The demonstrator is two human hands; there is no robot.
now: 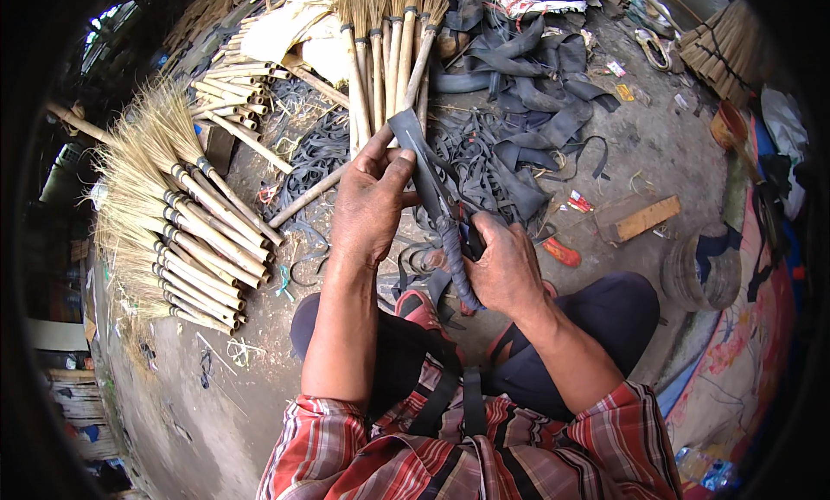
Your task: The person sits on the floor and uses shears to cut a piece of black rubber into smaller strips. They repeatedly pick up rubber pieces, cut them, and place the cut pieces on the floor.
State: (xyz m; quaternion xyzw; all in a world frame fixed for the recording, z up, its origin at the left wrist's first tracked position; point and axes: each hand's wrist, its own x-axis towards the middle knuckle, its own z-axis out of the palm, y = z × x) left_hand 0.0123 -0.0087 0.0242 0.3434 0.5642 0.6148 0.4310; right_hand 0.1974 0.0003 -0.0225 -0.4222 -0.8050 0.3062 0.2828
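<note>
My left hand [373, 204] pinches a flat strip of black rubber [406, 130] between thumb and fingers, in front of my chest. My right hand [508, 268] is closed round the handles of a pair of shears [451, 245], one handle wrapped in dark binding. The shears point away from me, toward the rubber. Rubber and blades overlap, so I cannot tell whether the blades touch it. Just beyond my hands lies a tangle of thin black rubber strips [471, 154], with wide pieces of cut rubber [545, 93] behind it.
Finished brooms [207, 232] with pale bristles and bamboo handles lie in a row at left. More brooms [393, 46] lie straight ahead, beside stacked bamboo sticks [238, 89]. On the right are a wooden block [647, 218], a clear round container [705, 271] and a bristle bundle [722, 50].
</note>
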